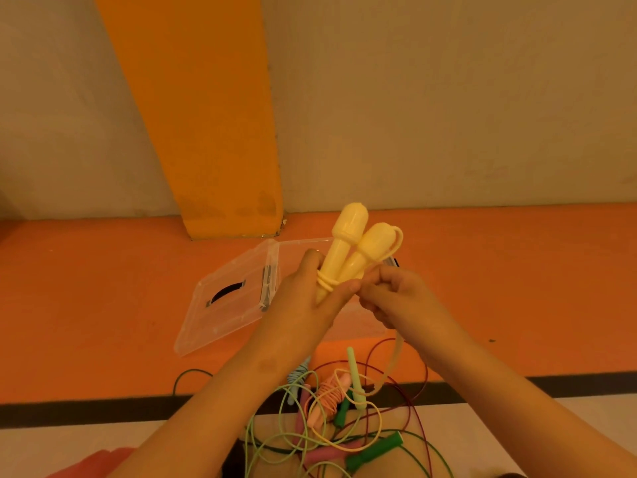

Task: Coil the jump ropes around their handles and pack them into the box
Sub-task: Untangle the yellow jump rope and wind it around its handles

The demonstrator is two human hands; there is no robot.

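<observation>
My left hand (303,298) grips two yellow jump-rope handles (348,250) side by side, tips pointing up and away. A few turns of yellow rope (325,283) circle their lower ends. My right hand (396,294) pinches the same yellow rope just right of the handles; one loop arches over the right handle's top (398,241) and the slack drops down below my right wrist (393,360). Behind my hands, the clear plastic box (365,326) lies on the orange floor, mostly hidden, its lid (227,294) flipped open to the left.
A tangle of other ropes lies below my hands: green handles (374,450), pink handles (324,401), a light green handle (355,377), thin green and dark red cords. An orange pillar (220,132) and the wall stand behind the box. A black stripe (69,412) crosses the floor.
</observation>
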